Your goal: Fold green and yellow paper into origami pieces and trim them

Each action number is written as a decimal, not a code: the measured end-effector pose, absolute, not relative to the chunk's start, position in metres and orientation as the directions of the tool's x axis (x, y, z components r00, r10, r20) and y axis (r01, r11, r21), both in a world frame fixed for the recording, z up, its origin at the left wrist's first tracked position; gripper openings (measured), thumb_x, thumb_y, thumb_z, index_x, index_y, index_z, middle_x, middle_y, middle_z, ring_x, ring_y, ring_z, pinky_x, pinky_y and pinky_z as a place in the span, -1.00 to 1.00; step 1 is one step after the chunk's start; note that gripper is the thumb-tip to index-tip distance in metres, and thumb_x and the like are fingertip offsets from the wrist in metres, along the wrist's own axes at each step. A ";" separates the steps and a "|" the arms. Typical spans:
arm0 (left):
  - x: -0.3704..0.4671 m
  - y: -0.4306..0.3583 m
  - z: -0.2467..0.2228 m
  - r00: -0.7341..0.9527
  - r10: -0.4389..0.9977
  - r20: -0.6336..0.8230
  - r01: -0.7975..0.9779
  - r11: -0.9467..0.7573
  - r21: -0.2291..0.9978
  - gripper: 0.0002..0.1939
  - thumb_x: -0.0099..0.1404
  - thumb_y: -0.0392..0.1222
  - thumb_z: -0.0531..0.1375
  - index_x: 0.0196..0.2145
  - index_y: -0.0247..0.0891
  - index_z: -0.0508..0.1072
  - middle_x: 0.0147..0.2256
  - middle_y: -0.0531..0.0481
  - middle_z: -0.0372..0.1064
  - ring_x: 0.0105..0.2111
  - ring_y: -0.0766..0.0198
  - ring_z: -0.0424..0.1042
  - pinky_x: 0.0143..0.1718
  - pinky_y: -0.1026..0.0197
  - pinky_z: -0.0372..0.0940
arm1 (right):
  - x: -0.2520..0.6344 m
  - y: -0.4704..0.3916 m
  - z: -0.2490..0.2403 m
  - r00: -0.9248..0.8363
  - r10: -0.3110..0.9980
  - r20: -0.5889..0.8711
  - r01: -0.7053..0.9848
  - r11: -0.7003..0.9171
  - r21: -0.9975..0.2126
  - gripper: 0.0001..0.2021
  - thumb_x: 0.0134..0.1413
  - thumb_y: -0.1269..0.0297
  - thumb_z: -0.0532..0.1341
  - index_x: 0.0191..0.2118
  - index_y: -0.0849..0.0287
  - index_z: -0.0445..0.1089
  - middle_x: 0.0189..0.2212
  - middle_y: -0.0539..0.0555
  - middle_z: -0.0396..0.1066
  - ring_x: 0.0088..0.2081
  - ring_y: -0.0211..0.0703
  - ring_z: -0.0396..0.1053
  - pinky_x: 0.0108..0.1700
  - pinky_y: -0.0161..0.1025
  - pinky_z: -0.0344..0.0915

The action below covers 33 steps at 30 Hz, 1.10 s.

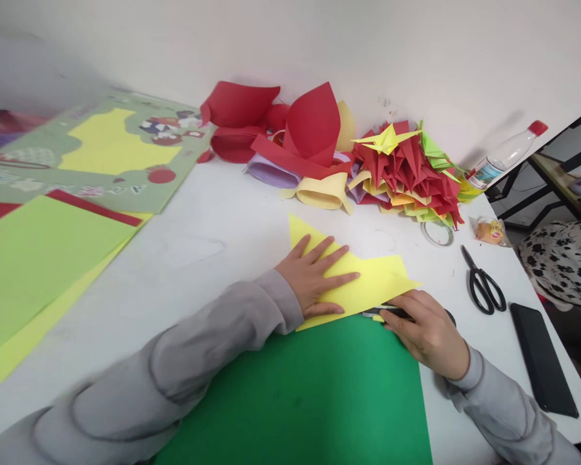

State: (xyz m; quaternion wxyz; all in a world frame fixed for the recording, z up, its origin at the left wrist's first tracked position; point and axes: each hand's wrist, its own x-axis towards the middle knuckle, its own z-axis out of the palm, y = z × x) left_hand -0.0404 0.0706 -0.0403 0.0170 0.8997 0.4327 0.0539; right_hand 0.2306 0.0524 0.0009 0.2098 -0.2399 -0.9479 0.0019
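Observation:
My left hand point(317, 274) lies spread and flat on a folded yellow sheet of paper point(377, 274), pressing it to the table. Closed around a black utility knife point(370, 312), my right hand point(428, 329) is at the sheet's lower right edge. The knife's silver front end points left along the yellow edge, and my fingers cover much of its body. Beneath that edge a large green sheet point(319, 400) spreads toward me.
Black scissors point(484, 289), a black phone-like slab point(545, 358), a tape roll point(437, 233) and a wrapped snack point(490, 231) lie at right. Folded paper stars point(407, 168), red paper rolls point(314, 123) and a bottle point(506, 155) stand behind. Coloured sheets point(43, 258) lie left.

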 end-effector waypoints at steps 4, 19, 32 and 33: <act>-0.040 0.070 -0.042 0.613 0.785 0.093 0.781 -0.619 0.077 -0.31 0.20 0.36 0.00 0.24 0.14 0.09 0.33 -0.16 -0.11 0.28 -0.29 -0.13 0.15 -0.39 -0.27 | 0.232 0.052 0.002 -0.810 0.442 0.385 0.443 0.892 -0.092 -0.87 0.18 0.44 0.15 -0.21 0.22 0.45 -0.24 0.20 0.46 -0.22 -0.09 0.36 -0.24 -0.13 0.35; -0.038 0.069 -0.037 0.602 0.795 0.075 0.791 -0.606 0.081 -0.36 0.24 0.33 -0.05 0.23 0.18 0.10 0.33 -0.14 -0.10 0.28 -0.27 -0.12 0.16 -0.37 -0.25 | 0.223 0.051 0.002 -0.819 0.411 0.401 0.407 0.908 -0.099 -0.87 0.16 0.45 0.18 -0.20 0.26 0.45 -0.25 0.22 0.46 -0.24 -0.06 0.35 -0.28 -0.11 0.36; -0.038 0.070 -0.042 0.605 0.787 0.122 0.785 -0.615 0.071 -0.37 0.25 0.32 -0.05 0.22 0.16 0.12 0.31 -0.15 -0.05 0.27 -0.28 -0.10 0.14 -0.40 -0.22 | 0.216 0.050 0.002 -0.824 0.389 0.412 0.397 0.915 -0.069 -0.88 0.17 0.43 0.17 -0.20 0.25 0.45 -0.27 0.21 0.45 -0.26 -0.08 0.34 -0.30 -0.14 0.35; -0.038 0.070 -0.043 0.602 0.787 0.134 0.786 -0.614 0.073 -0.38 0.25 0.32 -0.04 0.22 0.17 0.13 0.31 -0.14 -0.05 0.27 -0.27 -0.10 0.15 -0.39 -0.22 | 0.216 0.050 0.003 -0.825 0.385 0.414 0.395 0.917 -0.065 -0.88 0.17 0.44 0.18 -0.21 0.25 0.45 -0.27 0.21 0.46 -0.26 -0.08 0.34 -0.29 -0.13 0.35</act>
